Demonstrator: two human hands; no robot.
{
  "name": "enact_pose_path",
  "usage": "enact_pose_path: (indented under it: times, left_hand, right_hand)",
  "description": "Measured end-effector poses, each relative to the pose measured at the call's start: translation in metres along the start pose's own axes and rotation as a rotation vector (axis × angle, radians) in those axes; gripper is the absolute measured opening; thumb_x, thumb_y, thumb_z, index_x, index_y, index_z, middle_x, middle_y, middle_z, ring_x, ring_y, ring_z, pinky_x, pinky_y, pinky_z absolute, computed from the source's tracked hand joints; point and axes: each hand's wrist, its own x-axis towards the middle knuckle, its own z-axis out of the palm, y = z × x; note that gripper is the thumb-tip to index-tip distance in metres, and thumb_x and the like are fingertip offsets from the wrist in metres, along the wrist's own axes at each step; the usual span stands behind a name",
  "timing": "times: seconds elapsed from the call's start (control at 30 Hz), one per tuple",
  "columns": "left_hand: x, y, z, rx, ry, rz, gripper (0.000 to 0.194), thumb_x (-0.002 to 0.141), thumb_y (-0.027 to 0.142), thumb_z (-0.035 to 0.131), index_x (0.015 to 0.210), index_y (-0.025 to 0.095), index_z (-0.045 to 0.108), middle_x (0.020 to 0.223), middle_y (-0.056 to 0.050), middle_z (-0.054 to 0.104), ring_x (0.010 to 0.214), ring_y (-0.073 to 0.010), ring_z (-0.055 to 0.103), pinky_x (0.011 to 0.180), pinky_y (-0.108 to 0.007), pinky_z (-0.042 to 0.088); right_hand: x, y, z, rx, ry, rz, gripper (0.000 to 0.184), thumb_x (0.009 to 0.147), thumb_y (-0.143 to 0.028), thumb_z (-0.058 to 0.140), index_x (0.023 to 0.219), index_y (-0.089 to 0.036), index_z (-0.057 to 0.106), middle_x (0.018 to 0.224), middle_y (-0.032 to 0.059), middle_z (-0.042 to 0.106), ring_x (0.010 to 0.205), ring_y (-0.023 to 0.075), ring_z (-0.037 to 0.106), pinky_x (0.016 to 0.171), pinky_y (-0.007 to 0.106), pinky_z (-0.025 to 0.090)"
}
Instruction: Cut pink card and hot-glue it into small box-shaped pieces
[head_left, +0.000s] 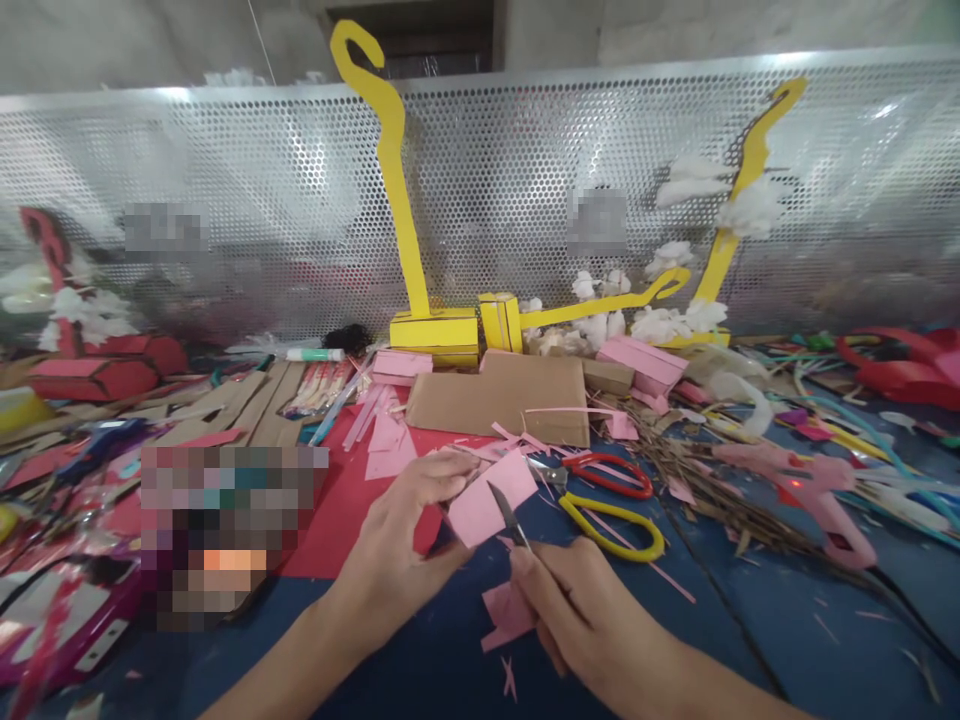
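Observation:
My left hand [405, 530] is closed on a small pink paper-covered piece [487, 500], gripping its left side between fingers and thumb. My right hand [581, 610] is wrapped round a small knife [510, 518]; its narrow blade lies over the face of the pink piece, and the handle is hidden in the fist. Just beyond the right hand lie scissors [615, 500] with one red and one yellow handle loop. A pink paper scrap [506, 612] rests on the blue table beside the right fingers.
Behind stand yellow hook-topped cardboard shapes [405, 220] against a perforated metal panel [525, 140]. A brown cardboard piece [502, 395] and red sheet [322, 530] lie ahead. At right are a pink glue gun [814, 490] with a trailing cord and dry twigs [720, 490].

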Motion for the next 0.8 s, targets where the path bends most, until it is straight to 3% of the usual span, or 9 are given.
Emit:
enact_pose_path:
  times: [0.13,0.27,0.5,0.8]
  left_hand:
    - [0.002,0.002,-0.001,-0.001,-0.003,0.044,0.044,0.084,0.009,0.074,0.120,0.024,0.053,0.125,-0.012,0.070,0.125,-0.0255,0.065,0.104,-0.045,0.056]
    - [0.000,0.001,-0.002,0.027,-0.009,-0.008,0.048,0.082,0.007,0.075,0.121,0.024,0.053,0.127,-0.012,0.069,0.124,-0.0251,0.065,0.103,-0.044,0.056]
    - [-0.001,0.002,-0.002,0.088,-0.025,-0.013,0.047,0.081,0.007,0.073,0.120,0.023,0.053,0.125,-0.012,0.070,0.123,-0.0269,0.065,0.099,-0.045,0.058]
    - [-0.003,0.002,-0.001,0.084,-0.016,-0.054,0.049,0.080,0.008,0.076,0.120,0.025,0.053,0.126,-0.011,0.069,0.121,-0.0271,0.066,0.097,-0.044,0.059]
  right_hand:
    - [0.000,0.001,0.000,-0.018,0.048,-0.007,0.063,0.106,-0.062,0.024,0.065,-0.021,0.047,0.043,-0.0034,0.047,0.039,0.0088,0.043,0.045,0.023,0.036]
    - [0.002,0.008,-0.001,-0.031,0.098,0.021,0.059,0.107,-0.059,0.023,0.066,-0.022,0.042,0.046,-0.0046,0.044,0.042,0.0093,0.043,0.047,0.024,0.034]
    - [0.003,0.014,-0.002,-0.278,0.152,-0.117,0.043,0.107,-0.040,0.029,0.069,-0.023,0.040,0.057,-0.0030,0.047,0.050,0.0114,0.036,0.052,0.030,0.023]
    - [0.006,0.016,-0.007,-0.344,0.212,-0.084,0.044,0.107,-0.041,0.027,0.067,-0.024,0.034,0.056,-0.0037,0.041,0.052,0.0134,0.032,0.054,0.033,0.021]
